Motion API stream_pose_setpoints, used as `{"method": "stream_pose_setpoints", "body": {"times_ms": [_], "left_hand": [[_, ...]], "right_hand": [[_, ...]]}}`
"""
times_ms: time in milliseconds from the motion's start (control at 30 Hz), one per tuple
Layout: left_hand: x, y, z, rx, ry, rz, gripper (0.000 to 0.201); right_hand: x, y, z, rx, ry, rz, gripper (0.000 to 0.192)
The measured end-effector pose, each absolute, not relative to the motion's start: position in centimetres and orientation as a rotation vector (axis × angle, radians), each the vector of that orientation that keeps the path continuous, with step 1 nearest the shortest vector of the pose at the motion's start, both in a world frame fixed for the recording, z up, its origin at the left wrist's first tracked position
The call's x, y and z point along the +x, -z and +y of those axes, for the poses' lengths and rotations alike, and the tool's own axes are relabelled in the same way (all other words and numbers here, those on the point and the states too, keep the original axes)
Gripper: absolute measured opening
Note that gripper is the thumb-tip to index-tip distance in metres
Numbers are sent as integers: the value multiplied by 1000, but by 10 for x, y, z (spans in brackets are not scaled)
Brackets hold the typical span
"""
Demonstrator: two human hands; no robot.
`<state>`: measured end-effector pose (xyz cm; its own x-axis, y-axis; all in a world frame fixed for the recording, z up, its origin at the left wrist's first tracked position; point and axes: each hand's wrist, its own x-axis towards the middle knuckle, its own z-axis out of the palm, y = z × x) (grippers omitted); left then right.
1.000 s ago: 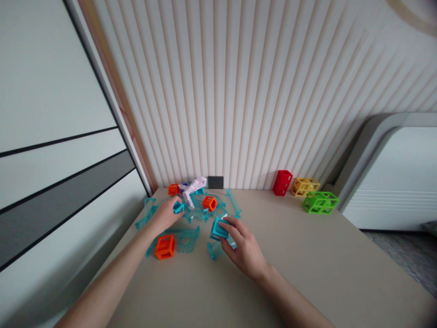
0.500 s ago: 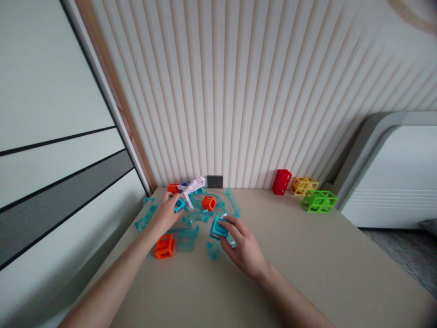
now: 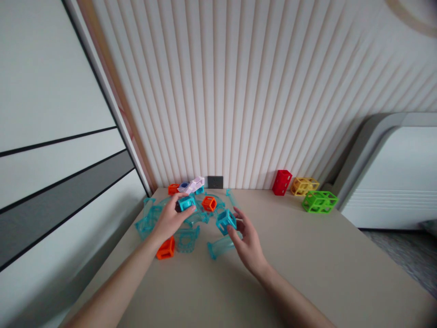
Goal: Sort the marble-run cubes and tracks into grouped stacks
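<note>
My left hand [image 3: 170,218] holds a small blue cube piece [image 3: 187,202] lifted above a heap of clear teal track pieces [image 3: 186,239]. My right hand [image 3: 247,243] pinches a blue open-frame cube [image 3: 226,221] at its fingertips, raised off the beige table [image 3: 307,255]. The two blue pieces are a short way apart, left of one another. An orange frame cube [image 3: 166,248] lies under my left wrist, and another orange cube [image 3: 209,203] sits between the hands, farther back. A teal tube piece [image 3: 220,247] lies below my right fingers.
A pale lilac track piece [image 3: 193,185] and an orange piece [image 3: 173,188] lie near the ribbed wall by a dark socket [image 3: 215,182]. Red [image 3: 282,182], yellow [image 3: 303,185] and green [image 3: 319,201] frame cubes stand at the back right. A white unit [image 3: 396,177] borders the table's right side.
Both hands have lifted their blue pieces off the table. The left hand moved right and up with its small cube; the right hand raised and turned its frame cube, uncovering the teal tube.
</note>
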<state>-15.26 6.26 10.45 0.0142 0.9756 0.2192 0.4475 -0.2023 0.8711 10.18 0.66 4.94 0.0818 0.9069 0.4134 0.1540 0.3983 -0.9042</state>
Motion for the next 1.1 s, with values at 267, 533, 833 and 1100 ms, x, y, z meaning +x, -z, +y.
{"method": "stream_pose_setpoints", "body": {"times_ms": [267,533,833,1100], "left_hand": [[-78,-94,8,1582,-1002,939,46],[-59,-45,6,1561,-1097,908,46],[-61,-51,-5,1401,-1121,882,45],[-60,-56,-6,1354,-1144,895,49]], "right_hand": [[110,-48,25,-928,-1022,-809,55],[110,-49,29,-826,-1083,-693,47],[103,-53,20,-737,-1313,-906,35],[98,-60,8,-766,-1420,-1135,47]]}}
